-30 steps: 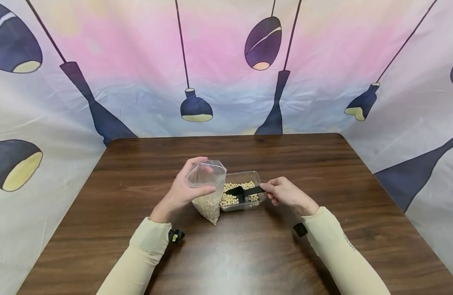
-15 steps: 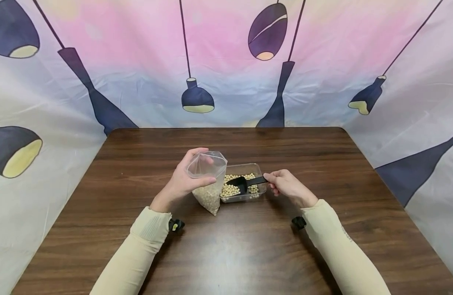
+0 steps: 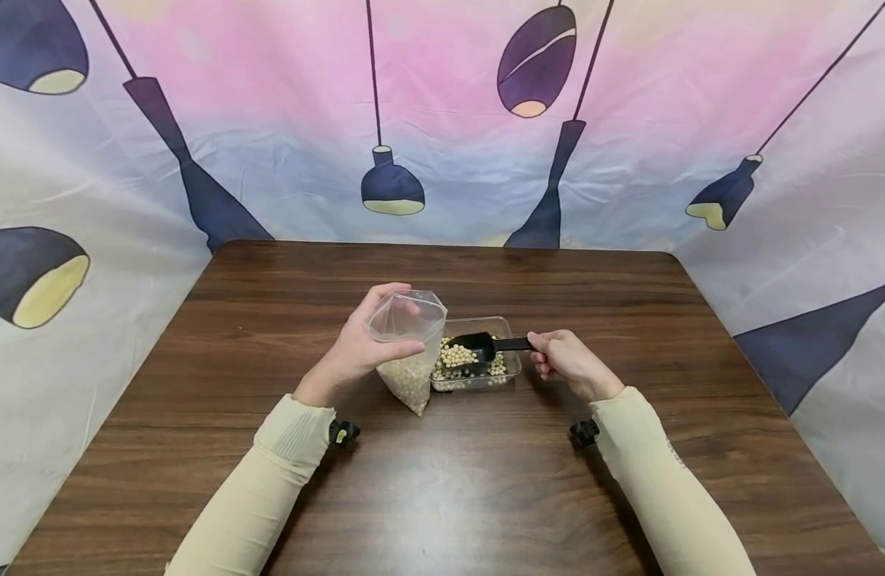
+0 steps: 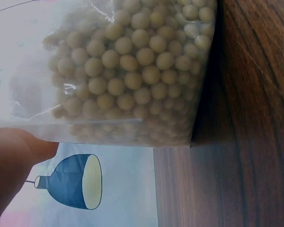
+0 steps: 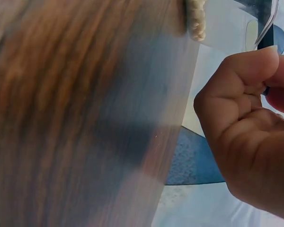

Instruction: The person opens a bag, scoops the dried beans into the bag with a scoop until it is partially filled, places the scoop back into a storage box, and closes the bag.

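Note:
My left hand (image 3: 362, 346) holds a clear plastic bag (image 3: 422, 340) by its upper part, thumb in front and fingers behind, its mouth spread wide. Soybeans fill the bag's lower part; up close in the left wrist view the soybeans (image 4: 132, 71) are round and pale yellow. Right beside the bag stands a clear plastic tub (image 3: 513, 370) with more soybeans. Between thumb and fingers, my right hand (image 3: 568, 362) pinches the handle of a black scoop (image 3: 513, 344). The scoop's head is over the tub, with soybeans at its front; the handle is mostly hidden in the right wrist view.
Everything stands on a dark brown wooden table (image 3: 428, 496). Behind it and along both sides hangs a cloth backdrop (image 3: 298, 192) printed with lamps. A black strap device (image 3: 343, 433) sits at the left wrist, another wrist device (image 3: 583, 434) at the right.
The scoop has risen out of the soybeans in the tub and levelled, its handle shifting slightly right with my right hand. The left hand and bag keep their place; the head view has tilted slightly.

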Demonstrator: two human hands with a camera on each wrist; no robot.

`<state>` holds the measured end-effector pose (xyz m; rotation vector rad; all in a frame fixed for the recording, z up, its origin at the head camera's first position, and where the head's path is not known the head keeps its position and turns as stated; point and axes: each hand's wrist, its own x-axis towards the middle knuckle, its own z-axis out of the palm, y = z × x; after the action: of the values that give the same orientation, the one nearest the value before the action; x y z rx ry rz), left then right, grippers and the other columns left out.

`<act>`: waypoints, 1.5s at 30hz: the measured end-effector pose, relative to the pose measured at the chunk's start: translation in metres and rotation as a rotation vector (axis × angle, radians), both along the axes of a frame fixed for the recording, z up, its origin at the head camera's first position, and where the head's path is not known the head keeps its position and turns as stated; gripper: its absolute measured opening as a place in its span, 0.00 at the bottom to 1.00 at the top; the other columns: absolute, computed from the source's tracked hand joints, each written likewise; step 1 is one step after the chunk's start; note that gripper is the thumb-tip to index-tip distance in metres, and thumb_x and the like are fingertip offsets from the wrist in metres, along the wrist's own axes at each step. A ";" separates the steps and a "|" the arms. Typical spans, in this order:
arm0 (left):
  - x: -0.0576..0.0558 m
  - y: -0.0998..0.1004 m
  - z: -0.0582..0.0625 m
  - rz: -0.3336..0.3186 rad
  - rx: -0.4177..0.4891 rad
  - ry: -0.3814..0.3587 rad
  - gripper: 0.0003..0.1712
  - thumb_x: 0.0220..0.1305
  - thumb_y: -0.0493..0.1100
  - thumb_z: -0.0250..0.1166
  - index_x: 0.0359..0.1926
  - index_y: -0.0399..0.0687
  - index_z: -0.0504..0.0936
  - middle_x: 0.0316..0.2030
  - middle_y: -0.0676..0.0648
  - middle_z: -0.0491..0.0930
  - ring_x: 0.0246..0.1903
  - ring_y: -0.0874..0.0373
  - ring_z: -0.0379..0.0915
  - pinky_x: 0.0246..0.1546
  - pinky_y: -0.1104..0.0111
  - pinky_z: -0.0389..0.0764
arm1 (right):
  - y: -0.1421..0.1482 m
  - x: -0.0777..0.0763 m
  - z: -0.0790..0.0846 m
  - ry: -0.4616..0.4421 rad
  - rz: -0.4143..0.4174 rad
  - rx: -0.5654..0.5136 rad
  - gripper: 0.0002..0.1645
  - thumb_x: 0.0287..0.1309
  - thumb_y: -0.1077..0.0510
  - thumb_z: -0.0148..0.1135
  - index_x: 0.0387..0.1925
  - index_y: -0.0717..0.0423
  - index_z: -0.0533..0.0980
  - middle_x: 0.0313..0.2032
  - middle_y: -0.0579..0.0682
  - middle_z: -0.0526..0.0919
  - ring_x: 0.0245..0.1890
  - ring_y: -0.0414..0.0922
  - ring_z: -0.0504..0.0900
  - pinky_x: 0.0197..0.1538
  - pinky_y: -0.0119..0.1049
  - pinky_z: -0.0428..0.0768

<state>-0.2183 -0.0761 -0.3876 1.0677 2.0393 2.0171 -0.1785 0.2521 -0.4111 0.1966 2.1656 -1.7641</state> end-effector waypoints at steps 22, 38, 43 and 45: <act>0.000 -0.001 0.001 0.006 -0.009 0.005 0.44 0.49 0.27 0.74 0.65 0.45 0.63 0.50 0.37 0.75 0.52 0.45 0.71 0.48 0.62 0.77 | 0.013 0.000 0.009 -0.017 -0.068 -0.131 0.17 0.77 0.52 0.35 0.34 0.59 0.61 0.21 0.44 0.64 0.19 0.37 0.66 0.28 0.30 0.71; -0.001 0.000 0.002 0.012 -0.023 0.023 0.44 0.49 0.26 0.74 0.65 0.45 0.63 0.50 0.38 0.75 0.51 0.46 0.71 0.49 0.62 0.77 | 0.006 0.003 0.053 0.090 -0.117 -0.266 0.19 0.76 0.49 0.41 0.37 0.62 0.64 0.23 0.45 0.65 0.22 0.40 0.65 0.30 0.31 0.70; 0.000 0.000 0.002 0.014 -0.026 0.011 0.44 0.48 0.27 0.74 0.65 0.45 0.63 0.49 0.38 0.75 0.51 0.47 0.72 0.47 0.62 0.78 | -0.006 0.002 0.070 0.157 -0.109 -0.261 0.20 0.76 0.48 0.42 0.35 0.61 0.65 0.23 0.46 0.65 0.22 0.41 0.64 0.31 0.32 0.70; 0.000 0.000 0.002 0.015 -0.027 0.007 0.44 0.49 0.27 0.74 0.65 0.45 0.63 0.50 0.38 0.75 0.51 0.48 0.72 0.46 0.62 0.79 | -0.012 0.001 0.076 0.175 -0.116 -0.245 0.20 0.75 0.47 0.43 0.33 0.60 0.65 0.23 0.46 0.65 0.22 0.41 0.65 0.31 0.32 0.71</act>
<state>-0.2181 -0.0758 -0.3854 1.0591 2.0775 1.9893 -0.1775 0.2398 -0.3353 0.1117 2.0632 -2.1664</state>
